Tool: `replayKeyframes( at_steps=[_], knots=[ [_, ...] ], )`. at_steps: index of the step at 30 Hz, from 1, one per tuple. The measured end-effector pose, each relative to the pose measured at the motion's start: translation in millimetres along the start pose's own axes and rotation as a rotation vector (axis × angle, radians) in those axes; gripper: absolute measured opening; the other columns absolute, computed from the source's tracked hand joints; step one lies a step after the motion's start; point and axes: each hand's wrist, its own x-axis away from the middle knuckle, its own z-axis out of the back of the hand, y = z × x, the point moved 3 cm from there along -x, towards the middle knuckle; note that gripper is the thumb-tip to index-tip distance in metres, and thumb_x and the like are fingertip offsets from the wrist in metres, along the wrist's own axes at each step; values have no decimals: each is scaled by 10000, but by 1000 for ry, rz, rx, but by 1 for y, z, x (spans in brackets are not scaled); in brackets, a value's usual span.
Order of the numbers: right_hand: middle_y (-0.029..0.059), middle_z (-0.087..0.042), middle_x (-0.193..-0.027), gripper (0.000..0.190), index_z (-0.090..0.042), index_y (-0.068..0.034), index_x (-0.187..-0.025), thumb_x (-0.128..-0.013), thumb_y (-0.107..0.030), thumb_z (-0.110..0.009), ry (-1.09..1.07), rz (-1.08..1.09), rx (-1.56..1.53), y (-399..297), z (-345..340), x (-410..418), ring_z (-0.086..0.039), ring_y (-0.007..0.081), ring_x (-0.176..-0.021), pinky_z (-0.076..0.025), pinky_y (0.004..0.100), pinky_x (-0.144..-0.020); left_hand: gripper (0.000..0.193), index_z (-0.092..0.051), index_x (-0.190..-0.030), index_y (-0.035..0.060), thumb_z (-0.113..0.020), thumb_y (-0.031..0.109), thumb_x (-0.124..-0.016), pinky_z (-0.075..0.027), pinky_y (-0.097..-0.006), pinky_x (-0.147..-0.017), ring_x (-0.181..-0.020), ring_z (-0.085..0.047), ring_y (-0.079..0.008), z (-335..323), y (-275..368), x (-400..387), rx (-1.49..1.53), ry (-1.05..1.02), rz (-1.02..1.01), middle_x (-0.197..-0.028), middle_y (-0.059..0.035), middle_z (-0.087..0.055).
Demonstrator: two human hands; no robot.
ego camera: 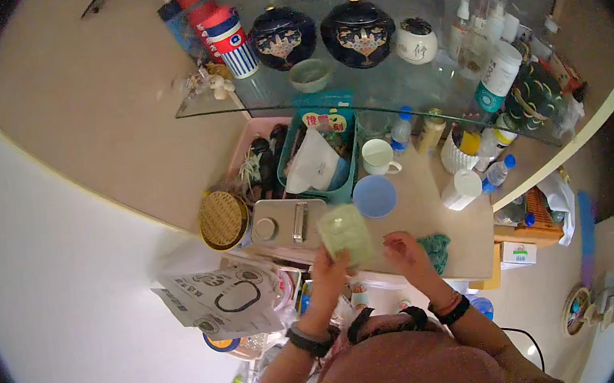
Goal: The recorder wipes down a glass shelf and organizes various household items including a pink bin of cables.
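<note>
My left hand (329,273) grips the lower end of a pale green rectangular plastic piece (344,232), a lid or shallow box, raised over the table's front edge. To its right, my right hand (408,256) hovers with loosely curled fingers and nothing visible in them. A crumpled dark green cloth (436,252) lies on the table just beyond that hand. Behind the green piece stands a light blue round bowl or cup (375,196). A silver-grey lidded box with a handle (291,224) sits to the left of the piece.
A glass shelf (386,90) overhangs the table's back, bearing dark lidded jars (358,32) and bottles. Below are a teal basket (348,181), a white mug (379,156), a white canister (461,189) and a woven-lidded container (224,218). A printed paper bag (228,300) stands at left.
</note>
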Motion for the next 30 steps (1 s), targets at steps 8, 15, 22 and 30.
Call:
replayKeyframes(
  at_steps=[8,15,22,30],
  knots=[
    [-7,-519,-775,134,-550,-16,-987,-923,-127,-512,315,-195,-103,85,96,40,-473,81,-699,-411,223,-645,214,-549,-1047,75,-571,190,-867,-465,-214,-576,-686,-560,-120,93,64,-104,-109,350,-123,-884,-33,-598],
    [58,-599,-822,160,-565,6,-993,-882,-110,-563,496,-202,71,164,145,76,-564,126,-742,-473,254,-667,388,-648,-915,-2,-557,373,-878,-513,-371,-667,-662,-635,-291,65,110,-144,-1145,335,-679,-780,-201,-659],
    [175,-506,-1159,402,-544,-92,-1148,-764,-142,-652,441,-73,641,117,131,44,-467,363,-1089,-399,438,-908,277,-556,-1156,57,-521,160,-901,-433,-289,-725,-801,-536,-150,91,65,-160,169,218,-250,-865,10,-586],
    [155,-488,-1205,475,-550,-148,-1164,-700,-87,-629,287,-143,1013,171,157,37,-446,343,-1109,-395,438,-924,392,-403,-1288,48,-469,114,-907,-397,-310,-848,-1036,-456,-186,-45,61,-60,-340,457,-511,-1212,-93,-451]
  ],
)
